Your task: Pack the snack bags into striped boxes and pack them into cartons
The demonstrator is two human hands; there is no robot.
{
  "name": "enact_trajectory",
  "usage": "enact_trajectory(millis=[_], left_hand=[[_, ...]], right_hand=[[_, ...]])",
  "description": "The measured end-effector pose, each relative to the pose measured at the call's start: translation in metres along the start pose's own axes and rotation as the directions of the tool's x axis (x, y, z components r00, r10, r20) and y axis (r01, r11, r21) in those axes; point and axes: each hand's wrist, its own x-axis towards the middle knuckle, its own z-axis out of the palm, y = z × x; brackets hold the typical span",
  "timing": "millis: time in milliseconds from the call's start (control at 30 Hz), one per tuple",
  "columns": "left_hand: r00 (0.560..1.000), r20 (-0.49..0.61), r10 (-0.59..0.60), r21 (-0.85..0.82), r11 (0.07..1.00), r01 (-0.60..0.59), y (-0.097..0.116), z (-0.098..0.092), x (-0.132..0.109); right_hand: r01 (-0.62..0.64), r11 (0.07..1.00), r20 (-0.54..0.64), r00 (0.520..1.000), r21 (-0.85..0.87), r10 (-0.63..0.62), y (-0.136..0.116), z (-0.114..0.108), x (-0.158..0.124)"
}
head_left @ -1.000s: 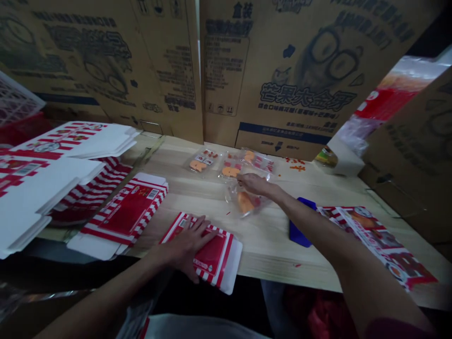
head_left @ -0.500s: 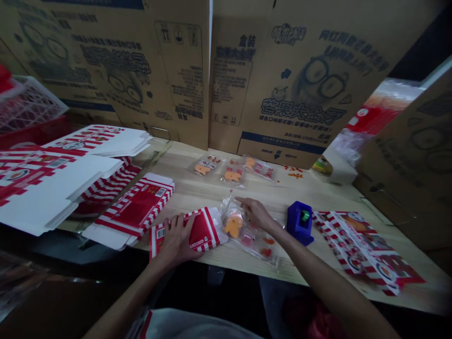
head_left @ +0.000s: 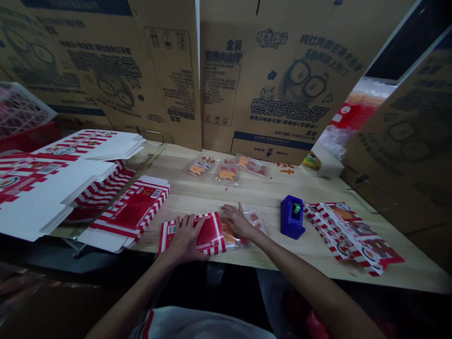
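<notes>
Left hand: The left hand lies over a flat red-and-white striped paperboard carton, its fingers spread apart and resting on the carton's top face, not closed around it.

Right hand: The right hand sits just beside the carton, on a clear plastic bag of orange and red sweets. Its fingers are spread apart, with the fingertips reaching toward the carton's right edge; most of the bag lies beneath the palm.

Carton and bag: Both lie near the front edge of the pale wooden worktop, touching each other, with the carton on the left.

Nearby: A blue block-shaped tape dispenser with a green core stands right of the hands, and a spread of printed red-and-white flat cartons lies beyond it. Three clear sweet sachets lie in a row further back.

Left side: Stacks of white-backed striped flat cartons lie beside a red-and-white lattice plastic crate.

Behind: Printed brown corrugated cardboard boxes stand along the worktop's far edge.
</notes>
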Motion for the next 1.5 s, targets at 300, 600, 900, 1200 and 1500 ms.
enact_trajectory(millis=[300, 600, 900, 1200, 1500], left_hand=[[0.992, 0.125, 0.001, 0.018, 1.000, -0.004, -0.003, -0.002, -0.002], [0.997, 0.082, -0.009, 0.005, 1.000, 0.008, 0.012, 0.001, 0.005], [0.977, -0.100, -0.188, -0.082, 0.980, 0.180, 0.019, -0.013, 0.002], [0.951, -0.154, -0.267, -0.682, 0.726, 0.093, 0.044, -0.003, -0.023], [0.990, 0.015, -0.139, -0.987, 0.157, 0.037, 0.044, 0.029, -0.051]], right_hand=[[-0.506, 0.846, -0.436, 0.731, 0.171, 0.525, 0.044, -0.038, -0.077], [-0.364, 0.640, -0.138, 0.791, 0.677, 0.596, -0.024, 0.021, -0.071], [-0.187, 0.616, -0.322, 0.717, 0.765, 0.618, -0.052, 0.031, -0.072], [-0.061, 0.373, -0.231, 0.690, 0.926, 0.686, -0.063, 0.030, -0.079], [-0.173, 0.561, -0.238, 0.776, 0.810, 0.584, -0.048, 0.035, -0.118]])
